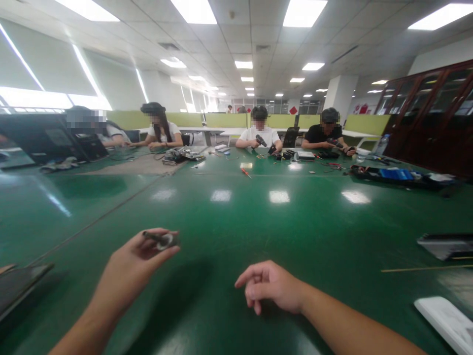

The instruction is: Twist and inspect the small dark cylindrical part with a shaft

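My left hand (142, 259) is raised over the green table (207, 222), closed on a small dark part (162, 240). The part has a short stub at one end and a pale round ring facing up; its exact kind is not clear. Thumb and fingers pinch it from both sides. To the right, my right hand (269, 286) hovers above the tabletop with the index finger reaching left and the others loosely bent. Nothing shows between its fingers, which are apart.
A screwdriver (246, 172) lies mid-table. At right are a white power strip (445, 320), a thin rod (424, 268) and a dark tray-like part (447, 245). A flat dark panel (24, 286) sits at left. Several people work across the table, one holding a power drill (260, 140).
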Tool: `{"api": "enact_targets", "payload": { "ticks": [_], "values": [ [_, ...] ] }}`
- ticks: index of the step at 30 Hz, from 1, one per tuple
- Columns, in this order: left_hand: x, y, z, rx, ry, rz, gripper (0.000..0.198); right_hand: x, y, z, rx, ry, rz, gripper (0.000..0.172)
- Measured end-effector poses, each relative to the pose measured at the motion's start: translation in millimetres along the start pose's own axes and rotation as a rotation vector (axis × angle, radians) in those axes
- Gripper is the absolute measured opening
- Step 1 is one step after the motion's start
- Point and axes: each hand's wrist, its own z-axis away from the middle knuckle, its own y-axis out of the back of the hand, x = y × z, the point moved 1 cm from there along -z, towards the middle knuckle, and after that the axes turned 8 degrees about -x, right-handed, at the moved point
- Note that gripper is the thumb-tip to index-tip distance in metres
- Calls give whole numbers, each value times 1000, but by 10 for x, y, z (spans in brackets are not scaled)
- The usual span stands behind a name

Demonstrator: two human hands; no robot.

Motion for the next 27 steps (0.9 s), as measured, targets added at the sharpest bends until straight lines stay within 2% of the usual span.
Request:
{"api": "enact_targets", "payload": {
  "ticks": [2,5,8,11,14,16,19,23,27],
  "values": [
    [107,-385,-191,-193,-79,166,58,-11,21,-5,119,67,22,33],
    [165,-938,-338,-341,-167,161,49,-52,99,-7,377,201,129,22],
    [104,-1269,-316,-431,-225,88,37,-70,197,-12,616,238,308,21],
    [5,-1351,-220,-507,-300,18,31,-31,256,-29,732,214,422,36],
    [-86,-1337,-150,-599,-425,-49,31,29,255,-41,740,177,468,53],
    [-134,-1343,-134,-616,-454,-77,36,52,235,-41,726,159,485,56],
    [-162,-1386,-135,-578,-403,-65,40,46,203,-34,707,129,518,55],
    [-109,-1424,-130,-582,-393,-43,27,-7,170,-13,694,87,592,45],
    [-70,-1418,-122,-582,-412,-25,22,-50,148,9,685,30,664,33]
  ]
}}
